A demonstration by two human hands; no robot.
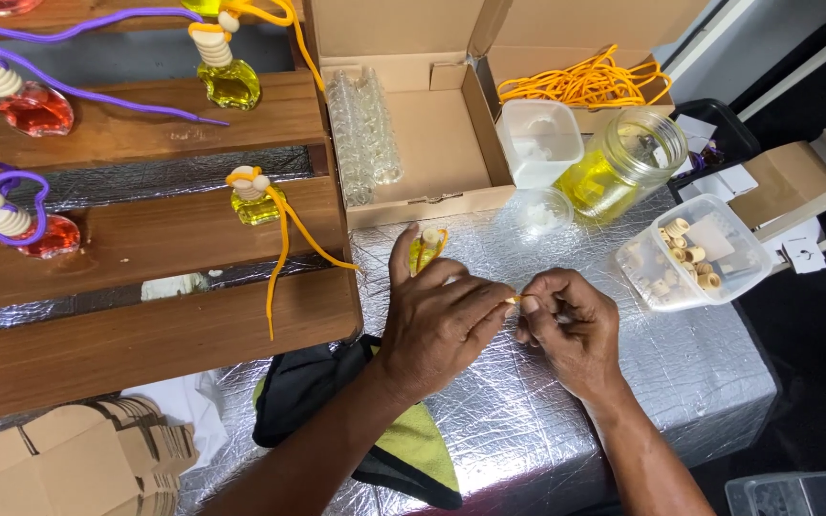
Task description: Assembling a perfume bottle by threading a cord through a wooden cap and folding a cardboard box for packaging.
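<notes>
My left hand holds a small glass bottle of yellow liquid with a wooden cap, upright between thumb and fingers over the foil-covered table. My right hand sits just to its right, fingers pinched on the end of a thin orange cord that shows between the two hands. Most of the bottle is hidden behind my left fingers.
Wooden slats at left carry finished yellow and red bottles with cords. Behind lie an open cardboard box with empty bottles, orange cords, a jar of yellow liquid, a tub of wooden caps. Cloth lies near me.
</notes>
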